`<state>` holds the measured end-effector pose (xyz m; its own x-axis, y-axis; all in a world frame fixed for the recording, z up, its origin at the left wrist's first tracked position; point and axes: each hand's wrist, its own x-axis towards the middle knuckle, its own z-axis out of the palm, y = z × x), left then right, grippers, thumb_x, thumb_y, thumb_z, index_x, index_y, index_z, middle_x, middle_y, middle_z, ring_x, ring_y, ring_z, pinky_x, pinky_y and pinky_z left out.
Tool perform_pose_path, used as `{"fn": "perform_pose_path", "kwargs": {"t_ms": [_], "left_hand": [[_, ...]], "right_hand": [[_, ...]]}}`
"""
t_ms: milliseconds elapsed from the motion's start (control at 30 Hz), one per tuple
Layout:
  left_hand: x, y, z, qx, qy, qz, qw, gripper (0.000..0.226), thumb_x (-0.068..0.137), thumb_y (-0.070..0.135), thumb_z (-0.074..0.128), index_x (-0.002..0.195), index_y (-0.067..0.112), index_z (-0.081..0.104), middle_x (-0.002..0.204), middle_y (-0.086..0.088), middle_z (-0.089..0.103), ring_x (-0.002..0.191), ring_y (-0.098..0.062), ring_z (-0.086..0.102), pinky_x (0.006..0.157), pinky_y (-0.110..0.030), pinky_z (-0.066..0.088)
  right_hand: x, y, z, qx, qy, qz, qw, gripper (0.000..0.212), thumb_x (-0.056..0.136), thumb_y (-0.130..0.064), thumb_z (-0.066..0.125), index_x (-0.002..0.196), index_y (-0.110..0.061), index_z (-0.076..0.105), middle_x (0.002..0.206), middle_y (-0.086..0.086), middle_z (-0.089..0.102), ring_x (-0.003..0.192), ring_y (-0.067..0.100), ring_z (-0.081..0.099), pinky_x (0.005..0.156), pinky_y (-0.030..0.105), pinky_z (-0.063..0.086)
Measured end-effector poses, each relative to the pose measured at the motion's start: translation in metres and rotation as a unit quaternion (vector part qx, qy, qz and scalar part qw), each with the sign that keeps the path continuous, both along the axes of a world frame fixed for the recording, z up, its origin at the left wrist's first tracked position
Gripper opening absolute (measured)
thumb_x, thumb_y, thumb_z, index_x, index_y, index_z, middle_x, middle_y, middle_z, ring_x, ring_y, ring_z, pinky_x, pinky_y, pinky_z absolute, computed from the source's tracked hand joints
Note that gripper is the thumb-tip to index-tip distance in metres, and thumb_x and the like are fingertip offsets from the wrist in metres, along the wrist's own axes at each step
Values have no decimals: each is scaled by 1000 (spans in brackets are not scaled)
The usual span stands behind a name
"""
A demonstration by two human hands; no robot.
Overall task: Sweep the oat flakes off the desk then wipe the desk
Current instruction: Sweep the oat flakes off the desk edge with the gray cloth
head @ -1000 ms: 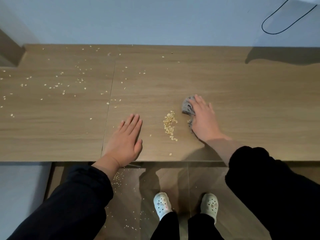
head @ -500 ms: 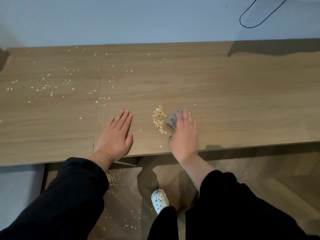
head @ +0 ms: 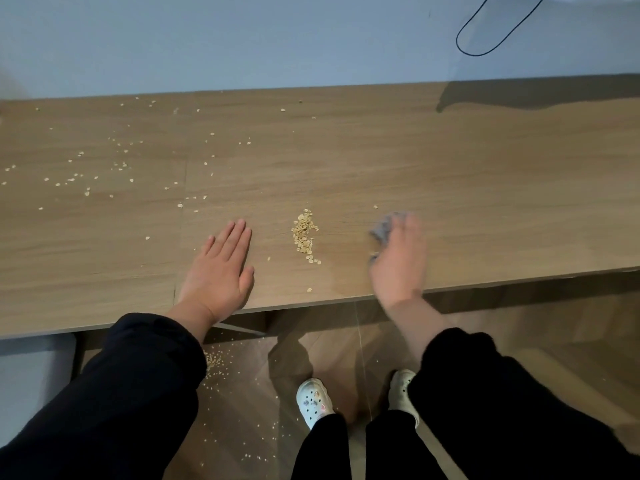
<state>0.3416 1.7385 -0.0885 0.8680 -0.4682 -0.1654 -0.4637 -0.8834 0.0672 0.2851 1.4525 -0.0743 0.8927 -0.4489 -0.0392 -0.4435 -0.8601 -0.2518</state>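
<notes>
A small pile of oat flakes [head: 304,233] lies on the wooden desk [head: 485,202] near its front edge. More loose flakes [head: 76,178] are scattered over the left part of the desk. My left hand [head: 218,271] rests flat on the desk, left of the pile, fingers straight. My right hand [head: 398,261] is motion-blurred to the right of the pile and presses a crumpled grey cloth [head: 382,230] onto the desk. A gap of bare wood separates cloth and pile.
Spilled flakes [head: 214,362] lie on the floor below the desk's front edge. My feet in white clogs [head: 311,400] stand just under it. A black cable [head: 485,39] loops on the wall at the back right. A seam [head: 181,202] divides the desktop.
My right hand with the cloth, close against the pile half a second ago, has moved right, away from it. The left hand has stayed flat in place.
</notes>
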Motion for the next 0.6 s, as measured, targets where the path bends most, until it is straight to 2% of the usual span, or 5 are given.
{"fn": "perform_pose_path", "kwargs": {"t_ms": [133,267,433,500,600], "left_hand": [[-1,0,1,-3,1,2,1000,70,89,50,-1,150,14,-3,159,-1,-8,145,-13,-12,118,-33,-5],[-1,0,1,-14,3,4,1000,70,91,49,2,151,14,1,159,-1,-4,146,-14,-9,119,-34,-3],[1,1,-1,-22,1,8,1000,69,92,48,6,152,14,4,158,0,-4,147,-13,-7,119,-35,-2],[1,1,-1,-25,0,8,1000,70,91,48,7,152,14,5,158,2,-5,146,-12,-8,118,-33,-4],[2,1,-1,-23,7,11,1000,71,90,49,6,152,15,3,158,3,-7,146,-11,-10,118,-32,-5]], "right_hand": [[4,11,5,25,43,124,991,78,91,-13,58,155,-20,14,163,4,3,150,20,2,123,37,5],[4,-35,6,27,-24,-43,998,71,83,-9,63,147,-17,33,159,5,23,144,26,27,118,44,26],[54,-51,4,54,-55,-111,991,64,85,-4,57,145,-7,35,157,15,26,146,30,21,120,43,20],[72,-35,2,62,-42,-84,994,71,86,-6,61,150,-10,29,160,11,19,149,26,14,122,39,14],[75,7,-1,68,-20,65,995,82,83,-8,67,152,-15,25,162,5,14,150,22,10,122,39,11]]}}
